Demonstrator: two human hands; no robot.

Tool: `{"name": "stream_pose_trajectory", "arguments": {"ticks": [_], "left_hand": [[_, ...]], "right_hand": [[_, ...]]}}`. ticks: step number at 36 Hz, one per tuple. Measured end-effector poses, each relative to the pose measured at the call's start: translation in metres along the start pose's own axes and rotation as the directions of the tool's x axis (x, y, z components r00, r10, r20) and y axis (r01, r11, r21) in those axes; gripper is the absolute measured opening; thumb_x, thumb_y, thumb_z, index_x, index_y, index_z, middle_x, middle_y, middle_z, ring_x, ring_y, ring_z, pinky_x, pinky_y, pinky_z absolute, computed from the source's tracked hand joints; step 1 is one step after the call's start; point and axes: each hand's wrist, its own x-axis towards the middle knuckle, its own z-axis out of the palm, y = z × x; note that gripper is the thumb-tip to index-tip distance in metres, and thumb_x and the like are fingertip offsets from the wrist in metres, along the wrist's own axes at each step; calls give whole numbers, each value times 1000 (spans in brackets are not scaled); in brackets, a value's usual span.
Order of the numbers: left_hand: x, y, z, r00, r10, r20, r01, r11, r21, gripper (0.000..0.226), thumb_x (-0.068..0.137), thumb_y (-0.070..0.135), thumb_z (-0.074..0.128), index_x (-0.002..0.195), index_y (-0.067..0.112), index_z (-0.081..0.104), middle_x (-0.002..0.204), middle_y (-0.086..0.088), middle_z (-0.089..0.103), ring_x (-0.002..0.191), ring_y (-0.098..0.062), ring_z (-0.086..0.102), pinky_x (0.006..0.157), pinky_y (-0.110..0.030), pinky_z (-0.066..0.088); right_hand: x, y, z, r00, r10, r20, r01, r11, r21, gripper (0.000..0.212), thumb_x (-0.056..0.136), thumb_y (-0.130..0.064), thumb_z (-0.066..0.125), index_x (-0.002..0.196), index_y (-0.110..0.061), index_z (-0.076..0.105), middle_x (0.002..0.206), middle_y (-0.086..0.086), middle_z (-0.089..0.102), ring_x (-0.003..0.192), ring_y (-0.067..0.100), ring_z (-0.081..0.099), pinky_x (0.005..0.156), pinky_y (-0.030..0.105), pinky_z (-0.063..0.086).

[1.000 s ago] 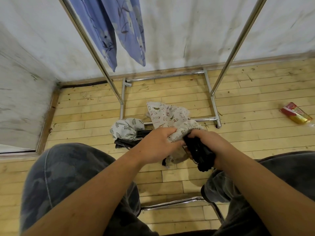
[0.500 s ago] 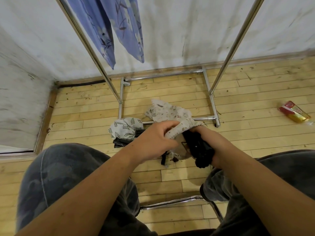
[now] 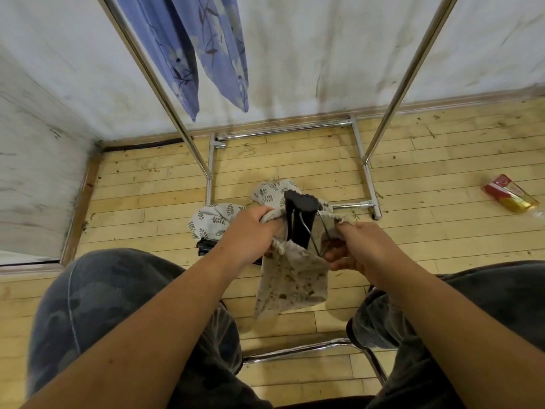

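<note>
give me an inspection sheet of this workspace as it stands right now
surface: wooden floor, planked, with dark specks scattered on it.
job's things: drawstring pouch held open at the mouth, hanging between the knees; black object with metal wires stands partly inside it.
clutter: leaf-print pouch on the floor over black items; red and yellow packet on the floor at far right.
grippers: left hand grips the pouch's left rim; right hand grips its right rim.
cables: nothing seen.
surroundings: chrome garment rack with a blue floral garment hanging; stained white wall; chrome chair frame below.
</note>
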Motion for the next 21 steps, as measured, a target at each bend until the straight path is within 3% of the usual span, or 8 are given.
{"name": "stream_pose_trajectory", "arguments": {"ticks": [4, 7, 11, 13, 16, 18, 21], "left_hand": [[0, -3, -4, 1000, -29, -3, 29, 999, -25, 17, 102, 25, 61, 115, 22, 72, 109, -13, 73, 94, -32, 74, 82, -51, 63], [0, -5, -5, 1000, -29, -2, 29, 999, -40, 18, 103, 19, 60, 116, 17, 71, 112, -13, 70, 92, -26, 73, 73, -37, 65], [4, -8, -8, 998, -57, -21, 55, 993, -102, 27, 99, 3, 62, 119, 19, 71, 113, -5, 71, 86, -15, 76, 72, -30, 64], [6, -9, -10, 997, -57, -47, 52, 994, -100, 30, 97, 2, 65, 122, 18, 70, 115, -2, 70, 89, -15, 75, 75, -31, 64], [8, -8, -12, 994, -50, -98, 46, 998, -36, 36, 96, -3, 63, 113, 28, 69, 112, 1, 70, 80, -8, 75, 74, -25, 64], [8, -8, -13, 990, -43, -133, 51, 997, 51, 44, 95, -8, 58, 112, 31, 68, 103, 6, 66, 66, -6, 71, 60, -12, 56], [9, -10, -13, 988, -24, -156, 49, 986, 160, 40, 96, -6, 53, 111, 29, 67, 89, 8, 59, 68, -8, 58, 48, -15, 44]], "right_hand": [[0, 2, -1, 1000, -22, -4, 22, 998, -59, 30, 105, -24, 58, 101, 3, 71, 83, 22, 76, 62, 33, 70, 53, 38, 58], [0, 3, -2, 996, -75, -41, 63, 968, -241, 32, 105, -32, 57, 94, -6, 73, 79, 14, 77, 62, 34, 71, 61, 43, 63], [-4, -1, -4, 981, -170, -96, 114, 898, -425, 44, 105, -40, 52, 83, -9, 74, 67, 10, 73, 42, 14, 59, 47, 27, 50], [-4, -1, -5, 966, -230, -121, 148, 871, -469, 50, 106, -43, 50, 80, -7, 72, 64, 7, 67, 45, 15, 54, 48, 27, 47], [-3, 1, -6, 944, -295, -147, 192, 854, -483, 53, 107, -40, 48, 72, -4, 66, 59, 5, 56, 53, 18, 49, 57, 35, 49], [-4, 0, -6, 930, -332, -155, 217, 840, -497, 51, 107, -37, 48, 63, -16, 61, 57, 2, 55, 51, 15, 46, 53, 30, 43], [-4, -1, -8, 893, -421, -156, 276, 789, -548, 47, 105, -29, 52, 65, -9, 62, 61, 10, 59, 51, 15, 44, 51, 29, 38]]}}
